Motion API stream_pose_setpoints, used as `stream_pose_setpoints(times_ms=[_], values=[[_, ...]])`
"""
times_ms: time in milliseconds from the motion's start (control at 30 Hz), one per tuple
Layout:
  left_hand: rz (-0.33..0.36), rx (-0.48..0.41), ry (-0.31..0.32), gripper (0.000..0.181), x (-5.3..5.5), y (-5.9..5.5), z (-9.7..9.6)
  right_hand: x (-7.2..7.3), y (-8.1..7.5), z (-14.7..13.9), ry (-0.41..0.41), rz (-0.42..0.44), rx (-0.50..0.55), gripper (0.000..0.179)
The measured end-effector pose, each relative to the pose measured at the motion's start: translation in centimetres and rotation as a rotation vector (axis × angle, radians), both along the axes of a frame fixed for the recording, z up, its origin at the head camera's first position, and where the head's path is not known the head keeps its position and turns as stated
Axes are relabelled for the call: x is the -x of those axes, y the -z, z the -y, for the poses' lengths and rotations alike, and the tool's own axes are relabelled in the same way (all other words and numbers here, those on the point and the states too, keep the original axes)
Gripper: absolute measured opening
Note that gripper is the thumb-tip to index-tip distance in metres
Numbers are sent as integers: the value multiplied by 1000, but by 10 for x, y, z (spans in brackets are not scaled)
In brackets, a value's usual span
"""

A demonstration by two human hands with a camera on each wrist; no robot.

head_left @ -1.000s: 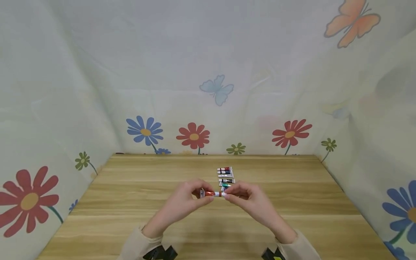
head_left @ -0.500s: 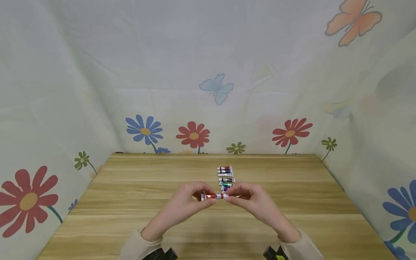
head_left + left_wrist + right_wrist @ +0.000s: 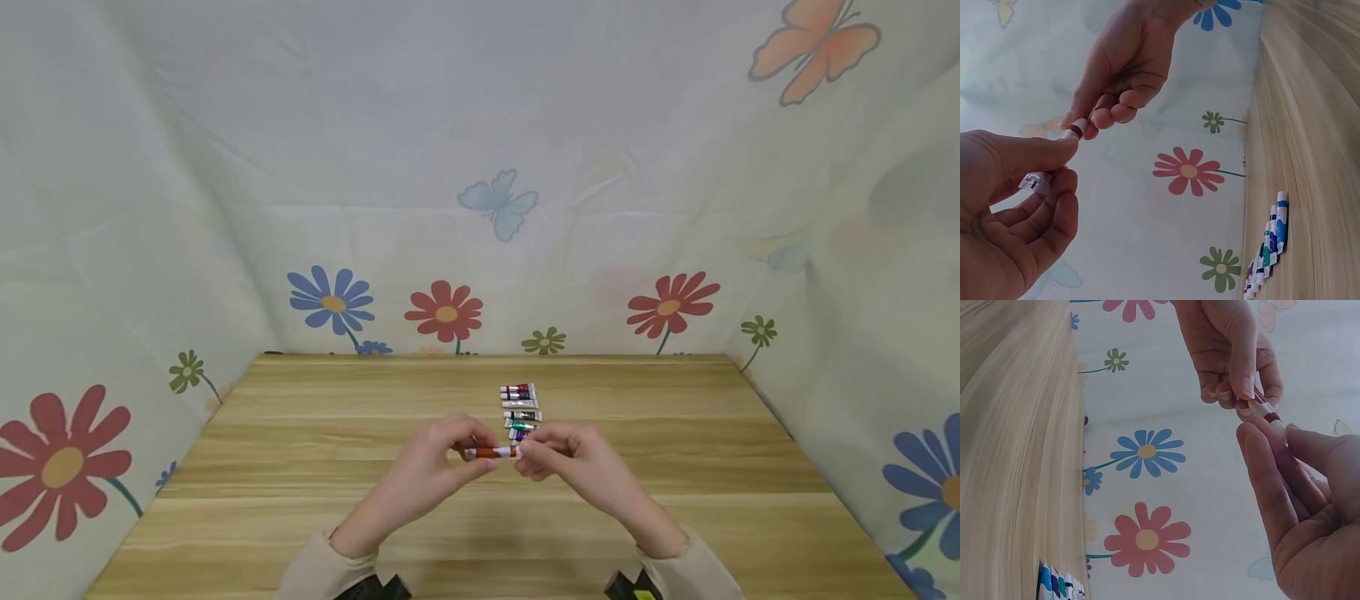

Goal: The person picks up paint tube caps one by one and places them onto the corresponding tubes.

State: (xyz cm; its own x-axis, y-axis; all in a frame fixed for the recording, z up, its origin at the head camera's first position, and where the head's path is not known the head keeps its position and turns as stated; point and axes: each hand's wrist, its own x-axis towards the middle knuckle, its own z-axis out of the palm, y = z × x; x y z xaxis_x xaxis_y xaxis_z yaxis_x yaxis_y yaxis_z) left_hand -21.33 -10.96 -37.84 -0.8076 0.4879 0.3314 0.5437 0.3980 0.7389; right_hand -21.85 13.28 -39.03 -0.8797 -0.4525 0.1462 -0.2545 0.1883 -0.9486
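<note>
Above the table, between both hands, is a small paint tube (image 3: pixel 491 452) with an orange-red body and a white end marked by a red-brown band. My left hand (image 3: pixel 438 460) pinches its body between thumb and fingers. At the opposite end, the white cap (image 3: pixel 1277 429) sits between the thumb and fingertips of my right hand (image 3: pixel 577 457). The left wrist view shows the tube's clear flat crimped end (image 3: pixel 1036 182) sticking out below the left thumb. Much of the tube's middle is covered by the left fingers.
Several more paint tubes (image 3: pixel 521 404) lie in a column on the wooden table (image 3: pixel 337 408), just beyond the hands. A blue-banded tube (image 3: pixel 1282 222) is at the near end of that column. A flowered cloth (image 3: pixel 375 167) hangs around the table.
The tube has turned a little in the fingers and its body looks darker. My right fingers have shifted their grip at the cap and curl more beneath it. The left hand stays nearly in place.
</note>
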Motion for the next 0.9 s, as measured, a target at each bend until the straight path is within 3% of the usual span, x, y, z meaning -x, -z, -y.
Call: stream_pose_setpoints(times_ms=[167, 300, 500, 733, 900], values=[[-46, -5, -16, 12, 0, 2, -3, 1, 1, 2, -3, 24, 0, 33], [-38, -3, -31, 11, 1, 3, -4, 1, 1, 2, 10, 8, -19, 35], [44, 2, -44, 10, 3, 3, -2, 0, -1, -3, 49, -37, -37, 30], [144, 13, -27, 13, 5, 3, 1, -2, 0, -5, 25, -203, -98, 20], [162, 18, -16, 15, 6, 3, 2, -3, -1, -3, 35, -210, -97, 18]])
